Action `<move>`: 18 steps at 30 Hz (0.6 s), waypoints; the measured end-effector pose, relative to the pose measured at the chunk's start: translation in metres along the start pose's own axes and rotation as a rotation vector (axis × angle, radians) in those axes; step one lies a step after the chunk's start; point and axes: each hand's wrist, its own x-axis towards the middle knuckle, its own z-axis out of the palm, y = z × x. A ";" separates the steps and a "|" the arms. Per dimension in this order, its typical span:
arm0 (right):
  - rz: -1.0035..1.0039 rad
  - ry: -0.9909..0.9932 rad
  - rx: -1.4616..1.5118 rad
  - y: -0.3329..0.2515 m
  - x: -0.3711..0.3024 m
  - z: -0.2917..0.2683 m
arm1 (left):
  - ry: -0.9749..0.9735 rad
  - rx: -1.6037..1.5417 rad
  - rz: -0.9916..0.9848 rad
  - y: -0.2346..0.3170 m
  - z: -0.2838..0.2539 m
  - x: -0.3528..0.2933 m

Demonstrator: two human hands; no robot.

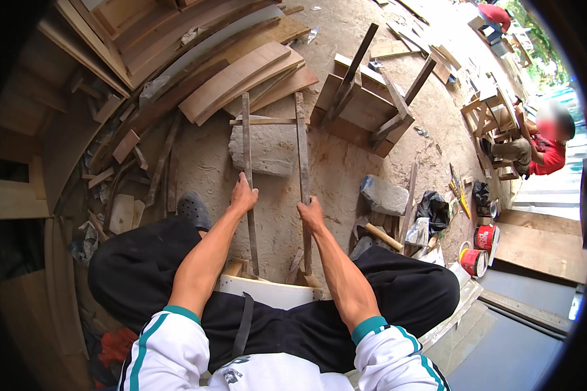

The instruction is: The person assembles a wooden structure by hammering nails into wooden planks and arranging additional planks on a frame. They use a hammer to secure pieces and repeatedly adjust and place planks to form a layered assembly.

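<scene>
A wooden frame of two long narrow strips lies in front of me, its far end over a grey stone block (pixel 270 150). A thin crosspiece (pixel 270 121) joins the strips near that end. My left hand (pixel 244 195) is closed around the left strip (pixel 246 140). Around the right strip (pixel 302 150), my right hand (pixel 311 212) is closed at about the same height. The strips' near ends reach down toward a white curved panel (pixel 267 292) between my legs.
An upturned wooden piece with legs (pixel 362 104) stands ahead right. Curved boards (pixel 241 78) are stacked ahead left. On the right lie a hammer with a wooden handle (pixel 383 237), a concrete block (pixel 385 195), a black bag (pixel 433 210) and red cans (pixel 474 259). A person in red (pixel 546 153) sits farther right.
</scene>
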 end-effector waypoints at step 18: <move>0.062 -0.009 -0.093 -0.011 -0.005 0.024 | -0.060 0.049 -0.047 -0.014 0.010 0.015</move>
